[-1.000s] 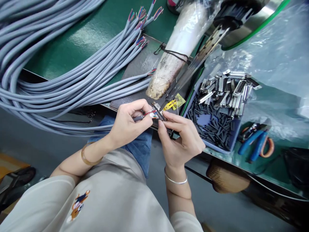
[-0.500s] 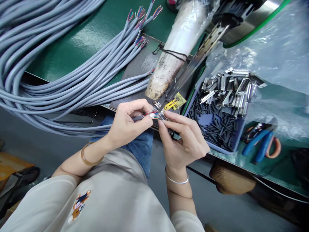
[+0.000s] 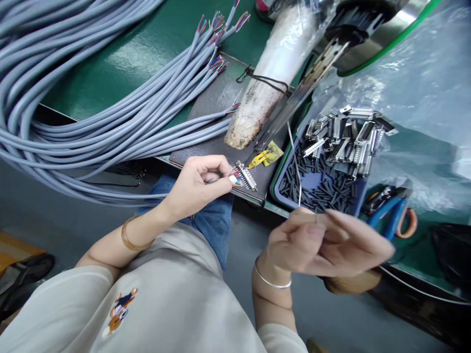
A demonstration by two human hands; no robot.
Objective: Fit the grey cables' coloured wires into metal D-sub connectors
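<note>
My left hand [image 3: 200, 184] is closed in a pinch on the wire end of a grey cable, mostly hidden by the fingers. Coloured wires [image 3: 234, 174] run from the fingertips to a metal D-sub connector [image 3: 247, 176], which lies at the front edge of a dark plate. My right hand [image 3: 324, 242] is off to the right, in front of the bin, slightly blurred. Its thumb and fingers are closed on a thin silvery solder wire [image 3: 296, 171] that rises past the bin. Just above the connector is the tip of a soldering iron [image 3: 287, 110], beside a yellow piece [image 3: 259, 159].
A blue bin [image 3: 276, 189] holds loose connectors [image 3: 346, 137] and short black tubes [image 3: 333, 196]. Blue-handled pliers [image 3: 395, 215] lie right of it. Many grey cables [image 3: 147, 115] with stripped ends spread leftward. A white wrapped cylinder [image 3: 263, 93] and a green-rimmed spool [image 3: 390, 34] stand behind.
My right hand has left the connector and swung right toward the bin's front, with the solder wire now in its fingers. My left hand stays nearly in place with the cable.
</note>
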